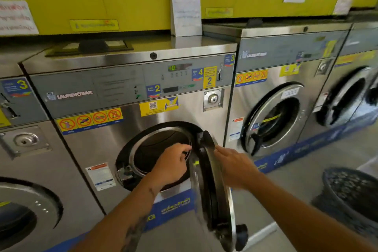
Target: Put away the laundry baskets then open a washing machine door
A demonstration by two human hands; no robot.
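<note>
The middle washing machine (131, 92) has its round steel door (216, 194) swung out towards me, seen almost edge-on. The dark drum opening (157, 149) is exposed. My left hand (173, 162) is in front of the opening with curled fingers right beside the door's inner edge; whether it grips anything is unclear. My right hand (235, 163) lies with stretched fingers against the door's outer face near its top and is blurred. A dark perforated laundry basket (351, 196) stands on the floor at the right, away from both hands.
Steel washing machines stand in a row: one at the left (24, 170) and two at the right (272, 116), their doors not fully shut. A yellow wall (133, 6) with paper notices rises behind them. Grey floor (290, 186) lies between the door and the basket.
</note>
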